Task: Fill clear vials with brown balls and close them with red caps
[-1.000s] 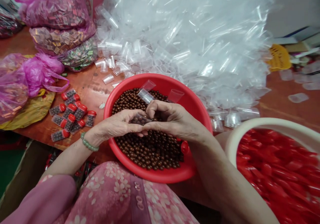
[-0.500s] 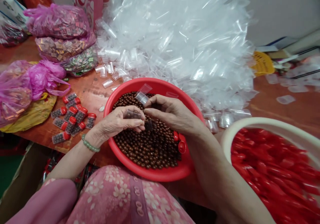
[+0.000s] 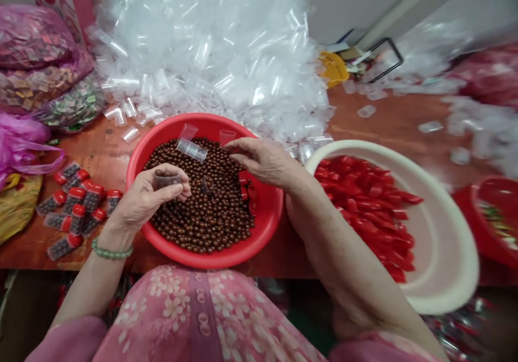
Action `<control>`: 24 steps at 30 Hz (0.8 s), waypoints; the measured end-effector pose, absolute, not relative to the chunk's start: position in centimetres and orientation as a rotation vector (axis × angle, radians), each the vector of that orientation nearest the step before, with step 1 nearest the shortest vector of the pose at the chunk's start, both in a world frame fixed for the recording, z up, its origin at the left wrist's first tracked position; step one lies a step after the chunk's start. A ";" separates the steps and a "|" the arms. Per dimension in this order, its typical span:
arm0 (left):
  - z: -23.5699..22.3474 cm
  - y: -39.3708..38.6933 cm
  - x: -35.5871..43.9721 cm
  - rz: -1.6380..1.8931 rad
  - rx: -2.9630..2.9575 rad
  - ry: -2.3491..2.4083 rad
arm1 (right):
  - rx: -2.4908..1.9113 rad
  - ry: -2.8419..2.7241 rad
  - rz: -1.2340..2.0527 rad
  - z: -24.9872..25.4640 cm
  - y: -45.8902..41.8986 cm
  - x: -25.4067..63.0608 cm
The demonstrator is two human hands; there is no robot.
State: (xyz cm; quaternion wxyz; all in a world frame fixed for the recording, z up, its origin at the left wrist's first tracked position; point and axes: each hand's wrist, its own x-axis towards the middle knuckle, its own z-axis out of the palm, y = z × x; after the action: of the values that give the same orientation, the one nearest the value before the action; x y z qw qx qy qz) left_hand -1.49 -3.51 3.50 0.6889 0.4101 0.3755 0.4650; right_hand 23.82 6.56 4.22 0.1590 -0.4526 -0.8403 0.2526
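Observation:
A clear plastic tube [image 3: 169,180] with a few brown balls in its mouth is held between the thumb and fingers of my left hand [image 3: 148,192], over the left side of the red basin [image 3: 269,227]. Glossy brown balls [image 3: 202,222] fill much of that basin. My right hand [image 3: 263,159] reaches over its far right side, thumb and fingers apart. Its fingertips are at another clear tube [image 3: 227,137] near the rim; whether they touch it I cannot tell. More clear tubes [image 3: 192,150] lie on the balls, and several red caps [image 3: 244,181] rest at the right inside wall.
A big heap of clear tubes [image 3: 210,43] rises behind the basin. Filled tubes with red caps [image 3: 76,200] lie at the left, near pink bags [image 3: 36,38]. At the right stand a cream basin [image 3: 449,254] of red caps and a smaller red container [image 3: 465,205].
The view has swung to the right. My hands have parted: the left moved to the basin's left side with its tube, the right moved away toward the tube at the far rim.

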 end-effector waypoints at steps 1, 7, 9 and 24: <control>3.5 -3.5 -1.5 1.022 0.933 0.838 | -1.357 -2.423 0.692 4.5 6.4 24.8; 4.2 -3.3 -0.7 0.925 1.026 0.928 | -1.875 -2.731 0.448 4.7 4.8 26.1; 4.3 -3.2 -0.5 0.893 1.017 0.930 | -1.952 -2.866 0.345 4.1 4.3 25.3; 2.4 -3.7 -1.1 0.974 0.709 0.596 | -1.800 -2.673 0.045 3.2 2.4 23.2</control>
State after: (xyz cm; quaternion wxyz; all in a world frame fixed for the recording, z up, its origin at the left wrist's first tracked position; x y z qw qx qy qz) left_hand -1.14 -3.69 2.42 0.7826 0.3283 0.2760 0.4512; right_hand 23.21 2.44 3.16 -0.0407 -0.5581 -0.8287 0.0138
